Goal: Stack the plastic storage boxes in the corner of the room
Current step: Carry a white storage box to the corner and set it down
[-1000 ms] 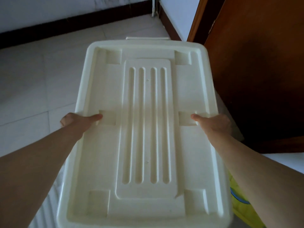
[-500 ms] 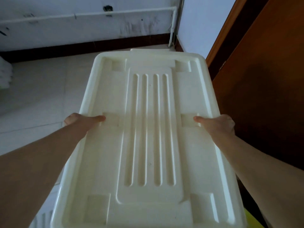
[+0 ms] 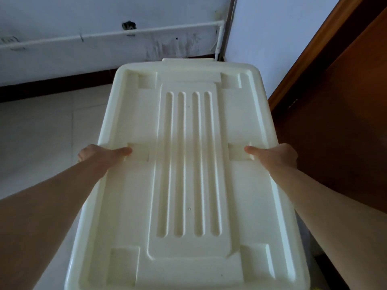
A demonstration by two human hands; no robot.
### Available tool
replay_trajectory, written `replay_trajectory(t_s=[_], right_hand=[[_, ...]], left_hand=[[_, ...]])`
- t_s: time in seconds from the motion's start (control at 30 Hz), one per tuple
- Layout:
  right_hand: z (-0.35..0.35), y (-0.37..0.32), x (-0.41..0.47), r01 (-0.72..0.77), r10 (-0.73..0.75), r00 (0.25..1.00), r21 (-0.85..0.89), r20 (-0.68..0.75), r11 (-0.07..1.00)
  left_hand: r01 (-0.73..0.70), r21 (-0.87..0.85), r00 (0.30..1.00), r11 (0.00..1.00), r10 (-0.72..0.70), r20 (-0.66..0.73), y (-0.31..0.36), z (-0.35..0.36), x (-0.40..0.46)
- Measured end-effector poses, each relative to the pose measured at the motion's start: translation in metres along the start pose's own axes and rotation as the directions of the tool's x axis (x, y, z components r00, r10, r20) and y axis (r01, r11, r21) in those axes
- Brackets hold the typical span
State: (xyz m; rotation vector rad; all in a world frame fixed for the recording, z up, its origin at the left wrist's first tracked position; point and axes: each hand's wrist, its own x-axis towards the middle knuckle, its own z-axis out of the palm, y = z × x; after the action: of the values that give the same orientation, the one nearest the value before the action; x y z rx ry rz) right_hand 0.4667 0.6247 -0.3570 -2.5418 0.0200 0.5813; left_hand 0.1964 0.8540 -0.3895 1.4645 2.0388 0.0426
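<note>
A large cream plastic storage box (image 3: 188,168) with a ribbed lid fills the middle of the head view, held up off the floor. My left hand (image 3: 102,154) grips its left long edge, thumb lying on top of the lid. On the opposite long edge my right hand (image 3: 274,154) grips the same way, thumb on the lid. The fingers of both hands are hidden under the rim. The box's far end points toward the room corner (image 3: 222,55).
A brown wooden door (image 3: 335,122) and its frame stand close on the right. White walls with a pipe (image 3: 125,34) and a dark skirting board (image 3: 52,91) meet at the corner ahead. Pale tiled floor (image 3: 41,132) lies to the left.
The view has tilted up and the corner walls and pipe have come into sight. The box stays in both hands, now nearer the corner; the yellow thing at lower right has left view.
</note>
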Motion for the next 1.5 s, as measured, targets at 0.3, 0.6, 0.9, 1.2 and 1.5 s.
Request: replay_trajectory(t_s=[0.3,0.6,0.9,1.2,1.5], right_hand=[[0.026,-0.123,0.086,-0.039,0.039,0.999,0.021,0.003,0.999],[0.049,-0.233,0.147,-0.035,0.037,0.999,0.068,-0.035,0.997],[0.099,-0.312,0.171,-0.132,0.149,0.979,0.123,-0.14,0.984],[0.137,-0.344,0.216,-0.295,0.318,0.927,0.14,-0.198,0.945],[0.15,-0.363,0.28,-0.404,0.431,0.884,0.17,-0.18,0.899]], left_hand=[[-0.087,-0.02,0.996,0.996,0.087,0.01,0.137,-0.015,0.094],[-0.14,0.009,0.99,0.99,0.139,0.026,0.245,-0.038,0.174],[-0.244,0.032,0.958,0.969,0.236,0.164,0.328,-0.043,0.279],[-0.423,0.14,0.892,0.895,0.384,0.24,0.428,-0.018,0.344],[-0.521,0.246,0.843,0.817,0.449,0.296,0.525,0.036,0.384]])
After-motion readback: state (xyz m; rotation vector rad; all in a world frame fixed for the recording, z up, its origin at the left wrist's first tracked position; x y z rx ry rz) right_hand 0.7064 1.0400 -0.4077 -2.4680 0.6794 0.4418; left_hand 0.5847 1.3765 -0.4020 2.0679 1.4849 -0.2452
